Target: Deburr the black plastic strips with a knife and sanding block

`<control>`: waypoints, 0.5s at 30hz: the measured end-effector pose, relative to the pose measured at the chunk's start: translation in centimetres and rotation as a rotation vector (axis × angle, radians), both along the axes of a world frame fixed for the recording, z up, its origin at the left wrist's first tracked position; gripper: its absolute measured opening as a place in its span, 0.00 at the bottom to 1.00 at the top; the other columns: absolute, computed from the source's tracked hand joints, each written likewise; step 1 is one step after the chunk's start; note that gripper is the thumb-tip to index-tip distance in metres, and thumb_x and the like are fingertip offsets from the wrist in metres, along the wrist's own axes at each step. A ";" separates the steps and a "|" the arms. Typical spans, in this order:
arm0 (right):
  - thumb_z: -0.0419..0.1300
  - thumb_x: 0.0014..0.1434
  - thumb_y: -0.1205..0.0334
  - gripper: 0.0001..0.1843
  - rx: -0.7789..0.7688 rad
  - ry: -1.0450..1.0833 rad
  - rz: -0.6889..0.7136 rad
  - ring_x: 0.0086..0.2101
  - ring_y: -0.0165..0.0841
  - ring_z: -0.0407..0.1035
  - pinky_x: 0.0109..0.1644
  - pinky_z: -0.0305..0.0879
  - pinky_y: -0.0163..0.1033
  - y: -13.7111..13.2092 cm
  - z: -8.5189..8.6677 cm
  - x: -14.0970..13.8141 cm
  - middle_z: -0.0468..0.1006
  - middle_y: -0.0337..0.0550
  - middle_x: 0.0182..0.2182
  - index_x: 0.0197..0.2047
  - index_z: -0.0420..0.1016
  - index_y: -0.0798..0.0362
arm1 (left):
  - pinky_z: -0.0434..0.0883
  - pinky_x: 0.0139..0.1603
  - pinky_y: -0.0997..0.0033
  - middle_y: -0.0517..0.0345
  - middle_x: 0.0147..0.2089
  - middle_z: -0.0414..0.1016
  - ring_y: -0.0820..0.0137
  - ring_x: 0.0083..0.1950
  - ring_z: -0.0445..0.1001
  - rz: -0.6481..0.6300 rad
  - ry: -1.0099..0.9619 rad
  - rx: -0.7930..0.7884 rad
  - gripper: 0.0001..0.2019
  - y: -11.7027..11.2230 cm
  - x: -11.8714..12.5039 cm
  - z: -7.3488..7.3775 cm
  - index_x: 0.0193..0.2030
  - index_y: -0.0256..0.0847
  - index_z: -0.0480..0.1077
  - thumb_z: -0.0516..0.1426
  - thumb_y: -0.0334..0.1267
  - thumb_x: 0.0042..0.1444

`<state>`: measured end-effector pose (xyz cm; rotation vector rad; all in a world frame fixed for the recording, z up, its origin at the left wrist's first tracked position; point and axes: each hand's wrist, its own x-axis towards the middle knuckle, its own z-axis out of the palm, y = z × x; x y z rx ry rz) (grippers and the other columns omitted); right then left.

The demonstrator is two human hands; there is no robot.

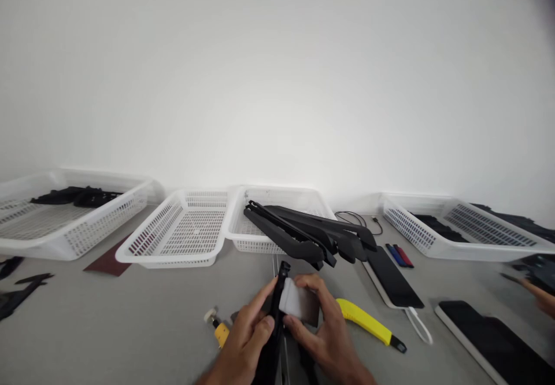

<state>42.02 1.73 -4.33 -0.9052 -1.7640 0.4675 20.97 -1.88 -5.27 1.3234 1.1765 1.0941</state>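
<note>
My left hand [245, 339] grips a long black plastic strip [274, 327] that stands nearly upright at the bottom centre of the head view. My right hand [323, 330] presses a small folded pad, white on one side and brown on the other [299, 304], against the strip's upper part. Both hands are closed round what they hold. Just behind them a white basket [243, 240] holds several long black strips [303, 232] that stick out over its right rim.
An unfilled white basket [130, 252] stands left of centre, a large one with black parts [26, 246] far left, another [433, 246] at right. A yellow-handled tool [364, 320], a small yellow tool [219, 328], phones [392, 278], pens [399, 255], a tablet [494, 339] and another person's hand [540, 297] lie around.
</note>
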 end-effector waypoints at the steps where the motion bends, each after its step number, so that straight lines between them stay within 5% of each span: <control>1: 0.68 0.59 0.67 0.22 0.009 -0.010 0.038 0.47 0.40 0.78 0.53 0.74 0.39 0.0 0.2 0.0 0.81 0.41 0.47 0.55 0.71 0.44 | 0.55 0.82 0.48 0.56 0.79 0.66 0.49 0.82 0.57 0.007 -0.005 -0.004 0.31 0.0 0.1 0.1 0.76 0.52 0.68 0.58 0.55 0.69; 6: 0.71 0.59 0.66 0.22 0.088 -0.019 0.010 0.46 0.40 0.76 0.51 0.73 0.40 -0.2 0.6 -0.3 0.82 0.40 0.45 0.55 0.73 0.43 | 0.51 0.83 0.49 0.56 0.80 0.65 0.51 0.83 0.55 0.028 0.007 0.008 0.32 0.1 0.3 0.6 0.76 0.48 0.69 0.54 0.58 0.71; 11: 0.74 0.65 0.51 0.25 0.176 -0.074 0.051 0.45 0.44 0.77 0.49 0.74 0.45 0.0 0.2 -0.8 0.85 0.44 0.47 0.62 0.74 0.42 | 0.48 0.83 0.48 0.54 0.80 0.65 0.50 0.83 0.55 0.048 -0.001 0.003 0.31 0.2 0.0 0.1 0.75 0.48 0.69 0.54 0.58 0.71; 15: 0.73 0.65 0.49 0.26 0.207 -0.056 0.003 0.45 0.46 0.78 0.49 0.75 0.48 0.1 0.2 -1.1 0.86 0.46 0.47 0.63 0.76 0.41 | 0.48 0.83 0.48 0.56 0.80 0.65 0.51 0.83 0.55 0.063 -0.039 0.006 0.30 0.2 -0.1 0.0 0.74 0.50 0.70 0.55 0.58 0.70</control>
